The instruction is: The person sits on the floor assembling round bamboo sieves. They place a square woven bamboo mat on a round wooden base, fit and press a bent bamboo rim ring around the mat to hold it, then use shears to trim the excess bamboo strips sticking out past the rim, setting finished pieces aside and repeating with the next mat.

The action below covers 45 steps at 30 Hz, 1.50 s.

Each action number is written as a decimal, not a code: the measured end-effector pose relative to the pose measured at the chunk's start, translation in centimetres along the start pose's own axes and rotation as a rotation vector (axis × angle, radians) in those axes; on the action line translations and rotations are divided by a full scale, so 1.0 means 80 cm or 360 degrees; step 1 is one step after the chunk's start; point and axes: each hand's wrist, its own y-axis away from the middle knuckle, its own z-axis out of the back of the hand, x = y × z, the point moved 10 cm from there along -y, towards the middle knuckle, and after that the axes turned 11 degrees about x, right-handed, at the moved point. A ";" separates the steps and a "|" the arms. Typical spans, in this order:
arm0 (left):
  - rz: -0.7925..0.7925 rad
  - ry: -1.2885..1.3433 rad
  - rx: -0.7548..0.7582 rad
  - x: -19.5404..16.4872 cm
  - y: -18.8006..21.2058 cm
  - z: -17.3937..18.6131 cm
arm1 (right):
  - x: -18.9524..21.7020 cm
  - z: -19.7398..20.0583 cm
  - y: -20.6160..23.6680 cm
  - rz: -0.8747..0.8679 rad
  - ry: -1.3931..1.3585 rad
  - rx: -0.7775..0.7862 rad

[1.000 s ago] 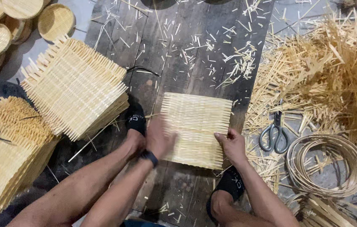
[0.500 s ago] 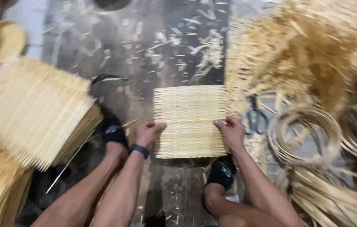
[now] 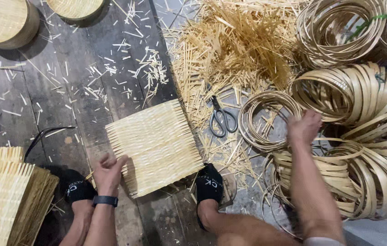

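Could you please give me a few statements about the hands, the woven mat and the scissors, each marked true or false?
1. The left hand rests on the edge of the woven bamboo mat. True.
2. The right hand holds the scissors. False: they lie on the floor, and that hand is at the bamboo hoops.
3. The scissors lie on top of the mat. False: they lie to its right.
4. A dark watch is on the left wrist. True.

left hand (image 3: 108, 172) flat, fingers spread, right hand (image 3: 303, 128) extended, blurred
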 end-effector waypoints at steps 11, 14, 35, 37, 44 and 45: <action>-0.0867 -0.0499 0.0040 -0.283 0.099 -0.067 | 0.085 0.177 -0.014 0.0753 -0.0270 -0.0159; -0.1159 -0.0182 0.0569 -0.361 0.140 -0.172 | 0.221 0.214 0.034 0.1298 -0.0443 0.0119; -0.0020 0.1936 0.0993 -0.274 0.058 -0.097 | 0.447 0.057 0.125 0.0455 -0.2342 0.1745; -0.0045 0.1956 0.0902 -0.258 0.048 -0.083 | 0.441 0.046 0.121 0.0519 -0.2151 0.1578; -0.0142 0.0963 -0.0039 -0.137 0.013 -0.025 | 0.437 -0.078 0.155 0.0524 -0.1567 0.1394; -0.0256 0.0495 -0.0188 -0.133 0.014 -0.008 | 0.439 -0.095 0.161 0.0584 -0.1483 0.1396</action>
